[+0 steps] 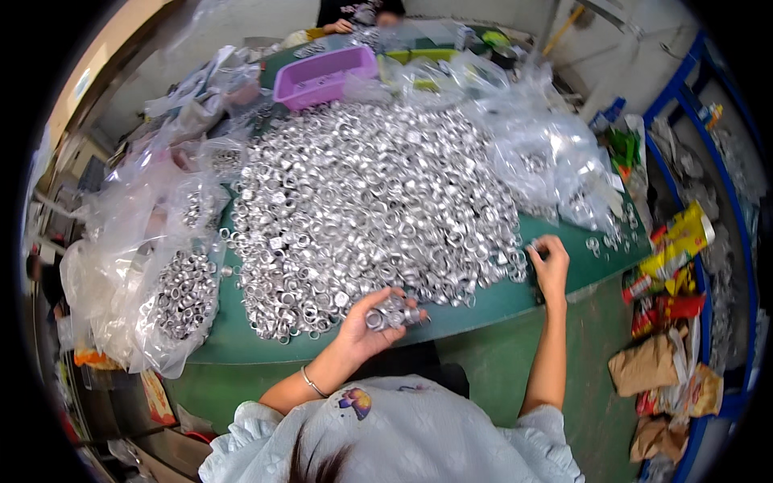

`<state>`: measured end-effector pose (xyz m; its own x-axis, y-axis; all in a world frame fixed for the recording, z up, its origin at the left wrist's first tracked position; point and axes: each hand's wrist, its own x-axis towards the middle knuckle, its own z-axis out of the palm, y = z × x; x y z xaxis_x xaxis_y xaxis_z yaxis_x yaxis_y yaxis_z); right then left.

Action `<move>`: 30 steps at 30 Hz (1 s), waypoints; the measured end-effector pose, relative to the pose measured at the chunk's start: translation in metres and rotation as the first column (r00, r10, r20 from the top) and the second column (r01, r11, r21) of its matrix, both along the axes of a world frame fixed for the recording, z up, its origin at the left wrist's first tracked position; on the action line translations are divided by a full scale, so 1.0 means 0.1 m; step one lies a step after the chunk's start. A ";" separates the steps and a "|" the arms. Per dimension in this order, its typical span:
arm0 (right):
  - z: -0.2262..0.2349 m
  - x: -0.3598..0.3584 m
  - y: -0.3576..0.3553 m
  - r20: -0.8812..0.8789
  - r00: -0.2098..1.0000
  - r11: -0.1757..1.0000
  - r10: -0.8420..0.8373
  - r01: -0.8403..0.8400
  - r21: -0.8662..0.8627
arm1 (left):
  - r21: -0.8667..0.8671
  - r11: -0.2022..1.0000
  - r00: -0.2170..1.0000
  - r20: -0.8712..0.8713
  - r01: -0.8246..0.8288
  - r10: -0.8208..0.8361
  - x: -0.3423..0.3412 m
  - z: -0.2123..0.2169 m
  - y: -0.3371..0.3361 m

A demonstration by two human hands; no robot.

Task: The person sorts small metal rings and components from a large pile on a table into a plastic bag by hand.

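A broad heap of small silver metal rings (370, 193) covers the middle of the green table (475, 318). My left hand (370, 322) is cupped palm up at the heap's near edge, its fingers curled round several metal rings (392, 314). To the right of the heap, my right hand (551, 262) is bent over the table with thumb and fingertips brought together. Whatever the right fingertips hold, if anything, is too small to make out.
Clear plastic bags (181, 298) with rings lie on the left, and more bags (555, 161) on the right. A purple basin (326, 76) stands at the back, near another person's hand (340, 26). Blue shelving (713, 161) and packages (648, 362) flank the table's right side.
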<state>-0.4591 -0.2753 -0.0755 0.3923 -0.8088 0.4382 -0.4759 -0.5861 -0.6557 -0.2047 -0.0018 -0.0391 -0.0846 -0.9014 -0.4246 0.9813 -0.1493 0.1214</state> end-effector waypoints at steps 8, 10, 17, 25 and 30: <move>0.03 -0.14 0.01 -0.264 0.939 0.969 -0.221 0.181 -0.167 | 0.130 0.991 0.999 0.019 0.026 -0.029 -0.19 -0.04 0.09; 0.03 -0.20 0.04 -0.321 0.919 0.967 -0.228 0.174 -0.187 | 0.117 0.992 0.999 0.021 0.041 -0.044 -0.23 -0.07 0.06; 0.16 -0.04 0.17 -0.027 0.996 0.987 -0.086 0.082 -0.136 | 0.017 0.993 0.989 -0.095 0.116 -0.113 -0.29 -0.15 -0.01; -0.03 -0.12 0.12 0.161 0.981 0.946 -0.113 0.056 0.320 | 0.005 0.993 0.988 -0.104 0.118 -0.117 -0.32 -0.16 -0.07; 0.33 0.02 0.49 0.649 0.719 0.480 -0.249 -0.490 0.728 | 0.031 0.988 0.988 -0.051 0.150 -0.148 -0.33 -0.12 -0.10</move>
